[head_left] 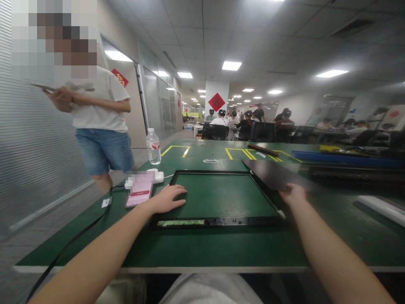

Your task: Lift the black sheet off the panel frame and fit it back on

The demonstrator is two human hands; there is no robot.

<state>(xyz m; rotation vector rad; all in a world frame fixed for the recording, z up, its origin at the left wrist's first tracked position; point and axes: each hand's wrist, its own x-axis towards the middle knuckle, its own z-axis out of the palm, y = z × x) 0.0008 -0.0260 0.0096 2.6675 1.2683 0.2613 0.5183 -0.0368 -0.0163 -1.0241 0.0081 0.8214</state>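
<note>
A thin black rectangular frame [243,221], much like a monitor bezel, lies flat on the green table [215,249]. Along its near bar runs a pale greenish strip [181,223]. My left hand [167,199] rests over the frame's left side with fingers stretched out, not wrapped round anything. In my right hand [295,195] is the near edge of a thin dark panel [270,172], tilted above the frame's right side. The panel's right end is blurred, and its underside is hidden. A small white piece [281,214] shows at the frame's near right corner.
Left of the frame are a phone [141,192], a white case [158,176] and a water bottle [154,147]. A long blue piece [341,157] lies far right, a white object [381,209] nearer. A person [101,101] stands at the left; others sit behind.
</note>
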